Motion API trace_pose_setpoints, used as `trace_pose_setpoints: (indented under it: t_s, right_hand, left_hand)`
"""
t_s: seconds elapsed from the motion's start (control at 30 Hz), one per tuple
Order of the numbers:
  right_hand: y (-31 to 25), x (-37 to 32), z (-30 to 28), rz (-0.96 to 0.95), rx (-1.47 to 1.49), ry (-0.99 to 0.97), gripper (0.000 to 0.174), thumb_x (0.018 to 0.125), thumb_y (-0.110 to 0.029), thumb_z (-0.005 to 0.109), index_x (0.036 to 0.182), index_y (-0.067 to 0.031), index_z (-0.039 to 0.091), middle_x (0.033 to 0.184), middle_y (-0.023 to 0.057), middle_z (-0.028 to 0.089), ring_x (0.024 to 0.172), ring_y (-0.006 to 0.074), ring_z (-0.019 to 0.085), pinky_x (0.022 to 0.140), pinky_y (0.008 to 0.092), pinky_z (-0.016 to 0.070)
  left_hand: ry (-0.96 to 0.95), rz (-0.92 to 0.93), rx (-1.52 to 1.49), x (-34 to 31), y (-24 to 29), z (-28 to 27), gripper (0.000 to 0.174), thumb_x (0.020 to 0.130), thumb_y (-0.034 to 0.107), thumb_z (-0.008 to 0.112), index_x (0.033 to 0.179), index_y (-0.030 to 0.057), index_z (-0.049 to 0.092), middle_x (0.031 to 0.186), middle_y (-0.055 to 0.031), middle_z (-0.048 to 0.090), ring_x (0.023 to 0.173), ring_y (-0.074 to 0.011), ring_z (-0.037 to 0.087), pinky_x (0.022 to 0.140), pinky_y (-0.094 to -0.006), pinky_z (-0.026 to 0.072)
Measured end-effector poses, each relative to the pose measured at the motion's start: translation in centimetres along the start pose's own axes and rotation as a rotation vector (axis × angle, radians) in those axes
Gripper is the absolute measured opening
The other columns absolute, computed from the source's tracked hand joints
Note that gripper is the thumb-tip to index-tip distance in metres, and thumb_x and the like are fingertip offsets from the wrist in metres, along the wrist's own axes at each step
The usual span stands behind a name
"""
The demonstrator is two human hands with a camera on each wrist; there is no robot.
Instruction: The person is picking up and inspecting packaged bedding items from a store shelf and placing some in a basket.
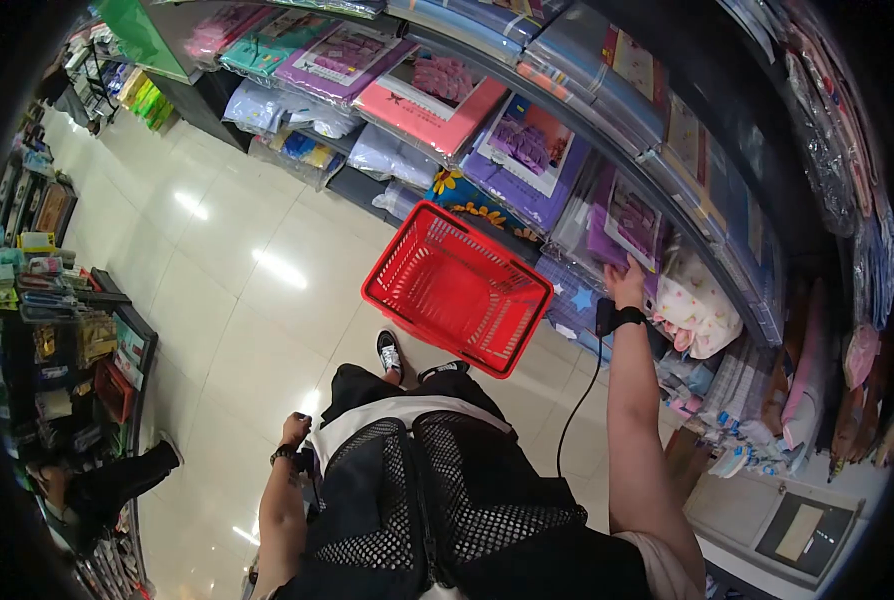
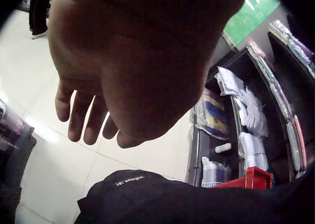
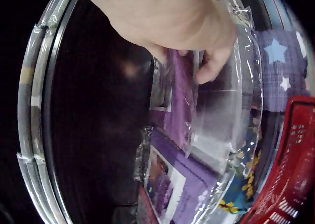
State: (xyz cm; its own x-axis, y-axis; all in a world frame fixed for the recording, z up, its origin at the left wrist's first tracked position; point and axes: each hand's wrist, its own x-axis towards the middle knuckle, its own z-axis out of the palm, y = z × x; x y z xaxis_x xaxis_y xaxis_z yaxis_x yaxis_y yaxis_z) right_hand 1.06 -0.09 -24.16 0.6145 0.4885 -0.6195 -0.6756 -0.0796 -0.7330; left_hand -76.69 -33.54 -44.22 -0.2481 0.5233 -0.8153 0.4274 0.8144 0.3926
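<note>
My right hand (image 1: 627, 283) reaches into a shelf and pinches the edge of a flat purple fabric pack (image 1: 632, 215) in clear plastic. In the right wrist view its thumb and fingers sit on either side of the purple pack (image 3: 182, 93), which stands partly raised on edge. Another purple pack (image 1: 527, 165) with a picture card lies beside it on the shelf. My left hand (image 1: 295, 430) hangs by my side with nothing in it; the left wrist view shows its fingers (image 2: 93, 118) loosely extended.
A red shopping basket (image 1: 457, 290) stands in front of my feet, with nothing inside. Shelves of plastic-wrapped fabric packs (image 1: 427, 95) curve along the front and right. A white floral bundle (image 1: 702, 300) lies right of my hand. Another person's leg (image 1: 132, 470) shows at the left, near a goods display (image 1: 67, 340).
</note>
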Motion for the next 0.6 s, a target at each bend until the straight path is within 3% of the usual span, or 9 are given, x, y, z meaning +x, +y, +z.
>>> trace_pose_setpoints:
  t_s: [0.07, 0.13, 0.2, 0.27, 0.33, 0.43, 0.5, 0.6]
  right_hand:
    - [-0.6, -0.8, 1.6, -0.045, 0.218, -0.1, 0.024, 0.089, -0.019, 0.064, 0.105, -0.0024, 0.056, 0.097, 0.0112, 0.058, 0.096, 0.0259, 0.057, 0.077, 0.0369, 0.0542]
    - [-1.2, 2.2, 1.1, 0.118, 0.328, -0.039, 0.02, 0.088, -0.011, 0.065, 0.104, -0.0014, 0.058, 0.1, 0.0113, 0.063, 0.099, 0.0266, 0.059, 0.081, 0.0362, 0.0546]
    - [-1.9, 3.0, 1.5, 0.162, 0.362, -0.028, 0.019, 0.087, -0.007, 0.066, 0.104, -0.0009, 0.06, 0.102, 0.0113, 0.065, 0.1, 0.027, 0.06, 0.083, 0.0358, 0.0548]
    - [-2.6, 2.8, 2.2, 0.109, 0.307, -0.088, 0.015, 0.087, -0.001, 0.065, 0.101, -0.0002, 0.061, 0.094, 0.0112, 0.066, 0.094, 0.0239, 0.062, 0.083, 0.0351, 0.055]
    - [-3.7, 1.1, 3.1, 0.033, 0.273, -0.076, 0.012, 0.087, 0.0, 0.064, 0.099, 0.0015, 0.061, 0.09, 0.0103, 0.064, 0.087, 0.0216, 0.062, 0.079, 0.0332, 0.0551]
    - [-5.1, 0.4, 1.0, -0.118, 0.146, -0.329, 0.007, 0.087, -0.003, 0.066, 0.093, -0.0009, 0.062, 0.086, 0.0069, 0.064, 0.078, 0.0186, 0.061, 0.065, 0.0261, 0.0513]
    - [-5.4, -4.7, 0.3, -0.132, 0.109, -0.315, 0.008, 0.087, -0.004, 0.066, 0.094, -0.0023, 0.062, 0.089, 0.0065, 0.065, 0.081, 0.0184, 0.061, 0.07, 0.0286, 0.052]
    - [-5.5, -18.8, 1.8, -0.026, 0.077, -0.324, 0.012, 0.088, -0.005, 0.066, 0.1, -0.0051, 0.062, 0.096, 0.0045, 0.067, 0.091, 0.0185, 0.063, 0.08, 0.034, 0.0526]
  left_hand:
    - [0.016, 0.041, -0.029, 1.4, 0.0, 0.7, 0.031, 0.084, 0.022, 0.063, 0.098, -0.0064, 0.063, 0.078, -0.0119, 0.069, 0.064, -0.0178, 0.066, 0.06, -0.0302, 0.0534]
    - [-0.037, 0.085, -0.122, 2.6, 0.6, 0.7, 0.026, 0.088, 0.018, 0.059, 0.098, -0.0059, 0.063, 0.083, -0.0128, 0.068, 0.071, -0.0198, 0.063, 0.066, -0.0324, 0.0524]
    - [-0.056, 0.105, -0.14, 4.0, 2.2, 0.5, 0.025, 0.091, 0.016, 0.058, 0.1, -0.0063, 0.062, 0.086, -0.0131, 0.067, 0.072, -0.019, 0.063, 0.065, -0.0319, 0.0524]
    - [-0.02, 0.264, -0.195, 5.4, 4.6, 0.4, 0.026, 0.091, 0.017, 0.058, 0.103, -0.0058, 0.061, 0.087, -0.013, 0.067, 0.075, -0.0194, 0.064, 0.065, -0.033, 0.052]
    - [0.002, 0.32, -0.234, 3.1, 11.0, -0.9, 0.03, 0.091, 0.02, 0.057, 0.106, -0.0057, 0.062, 0.091, -0.0144, 0.069, 0.08, -0.0206, 0.067, 0.073, -0.0314, 0.0539]
    - [0.012, 0.533, -0.234, 2.9, 17.8, -1.8, 0.029, 0.092, 0.02, 0.057, 0.109, -0.0043, 0.061, 0.098, -0.014, 0.069, 0.085, -0.0207, 0.067, 0.077, -0.031, 0.053]
    - [0.018, 0.59, -0.182, 0.6, 23.6, -2.4, 0.03, 0.093, 0.021, 0.057, 0.109, -0.0045, 0.06, 0.1, -0.0138, 0.068, 0.087, -0.0205, 0.067, 0.078, -0.0314, 0.0527]
    - [-0.278, 0.601, -0.28, -2.4, 31.4, -2.4, 0.037, 0.098, 0.03, 0.053, 0.119, -0.0007, 0.058, 0.109, -0.0111, 0.066, 0.101, -0.0199, 0.064, 0.086, -0.0307, 0.0481]
